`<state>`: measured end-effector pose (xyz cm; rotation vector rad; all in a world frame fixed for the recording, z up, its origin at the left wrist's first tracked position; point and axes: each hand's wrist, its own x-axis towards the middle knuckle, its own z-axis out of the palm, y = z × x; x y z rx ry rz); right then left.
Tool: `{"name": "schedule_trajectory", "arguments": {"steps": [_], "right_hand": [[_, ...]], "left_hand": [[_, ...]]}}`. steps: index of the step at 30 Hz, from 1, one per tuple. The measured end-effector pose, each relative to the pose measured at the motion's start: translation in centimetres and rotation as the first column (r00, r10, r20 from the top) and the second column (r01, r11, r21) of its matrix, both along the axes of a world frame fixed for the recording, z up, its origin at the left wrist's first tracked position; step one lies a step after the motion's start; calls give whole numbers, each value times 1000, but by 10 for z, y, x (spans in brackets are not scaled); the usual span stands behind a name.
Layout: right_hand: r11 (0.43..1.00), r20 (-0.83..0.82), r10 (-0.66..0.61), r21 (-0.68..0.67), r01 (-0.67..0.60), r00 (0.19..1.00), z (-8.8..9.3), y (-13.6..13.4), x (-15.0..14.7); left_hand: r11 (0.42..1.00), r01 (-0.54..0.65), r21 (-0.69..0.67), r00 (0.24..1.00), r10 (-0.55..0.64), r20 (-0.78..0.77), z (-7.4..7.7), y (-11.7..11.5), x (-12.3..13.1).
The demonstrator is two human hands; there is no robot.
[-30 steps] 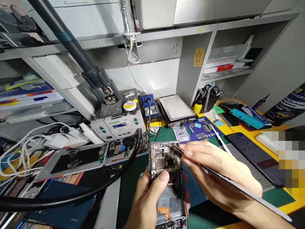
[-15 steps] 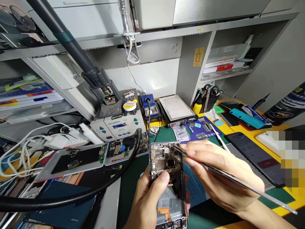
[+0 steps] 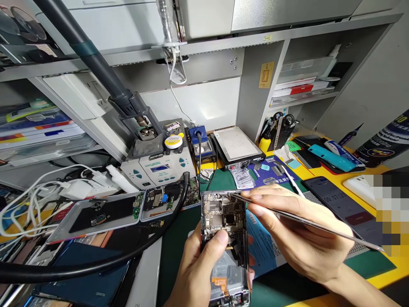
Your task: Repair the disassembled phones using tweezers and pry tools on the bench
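Note:
An opened smartphone (image 3: 223,213) with its inner parts bare stands upright over the green mat, gripped by my left hand (image 3: 204,264). The left thumb presses on its lower board area, and fingers wrap round the far edge. Below the thumb lie the silvery battery (image 3: 228,268) and an orange flex cable (image 3: 219,282). My right hand (image 3: 300,230) pinches slim metal tweezers (image 3: 306,224) like a pen. Their tips are at the phone's top edge, right of its middle; whether they hold any small part is too fine to tell.
Behind the phone stand a hot-air station (image 3: 156,168), a blue soldering iron stand (image 3: 201,143) and a heating plate (image 3: 238,145). A black hose (image 3: 153,238) curves across the left side. A phone with a timer (image 3: 338,204) lies at right. Opened phone housings (image 3: 111,209) lie left.
The tweezers' rear end has risen and moved left, so they lie flatter. Their tips stay near the phone's top edge. The left hand holds the phone nearly still.

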<state>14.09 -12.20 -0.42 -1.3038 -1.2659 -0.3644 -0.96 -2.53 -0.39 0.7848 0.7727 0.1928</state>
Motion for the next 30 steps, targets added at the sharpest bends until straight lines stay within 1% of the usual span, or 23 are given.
{"name": "schedule_trajectory", "arguments": {"steps": [7, 18, 23, 27, 30], "right_hand": [[1000, -3, -7, 22, 7, 1000, 2, 2, 1], [999, 4, 24, 48, -24, 1000, 0, 2, 1], [999, 27, 40, 33, -40, 999, 4, 3, -2], [998, 55, 43, 33, -45, 998, 3, 4, -1], [999, 61, 40, 22, -41, 997, 3, 4, -1]], "left_hand": [[1000, 9, -8, 1000, -9, -10, 0, 0, -1], [1000, 23, 11, 1000, -23, 9, -1, 0, -1], [995, 71, 66, 997, -70, -8, 0, 1, 0], [988, 113, 109, 993, -116, 19, 0, 2, 1], [988, 106, 109, 994, -107, -3, -1, 2, 0]]}}
